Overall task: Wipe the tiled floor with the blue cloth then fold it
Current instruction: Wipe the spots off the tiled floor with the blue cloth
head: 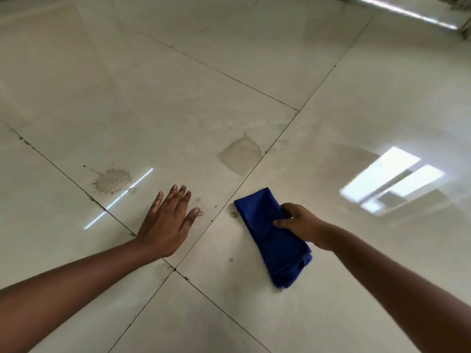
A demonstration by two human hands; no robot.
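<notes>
Right hand (299,225) grips blue cloth (274,240); left hand (165,222) flat.

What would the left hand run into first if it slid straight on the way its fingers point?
Probably nothing solid: the left hand points up across bare tiled floor. The grey splatter lies off to its left, the blue cloth to its right.

Daylit, soft and even; overall bright, slightly hazy. Glossy tiled floor (229,72) mirrors a window (390,179) as blown-out white panes at mid right. Thin white streak of glare (119,198) at lower left of centre; another bright strip (405,11) at top right. Shadows faint. Mild softness throughout, smeared towards the right edge. Wide-angle bend: grout lines splay outwards, forearms stretch at the bottom corners.
</notes>
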